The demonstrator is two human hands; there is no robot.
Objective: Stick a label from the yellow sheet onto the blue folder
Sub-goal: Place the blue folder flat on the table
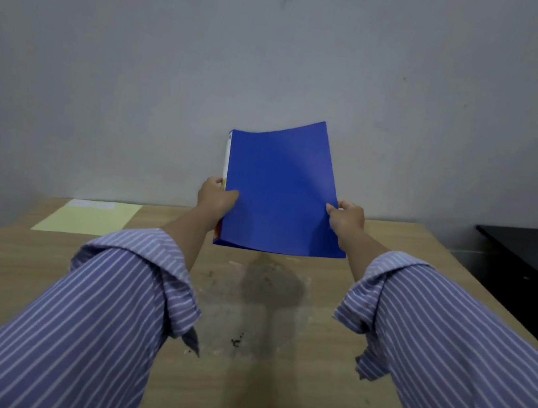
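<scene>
I hold the blue folder [280,188] up in front of me, tilted above the wooden table, its plain cover facing me and slightly bent. My left hand [215,198] grips its left edge by the spine, thumb on the cover. My right hand [347,216] pinches the right edge. The yellow sheet [89,218] lies flat at the table's far left, with white labels along its far end.
The wooden table [268,394] has a stained, scuffed patch in its middle, under the folder. A grey wall stands right behind it. A black cabinet [535,269] sits to the right of the table.
</scene>
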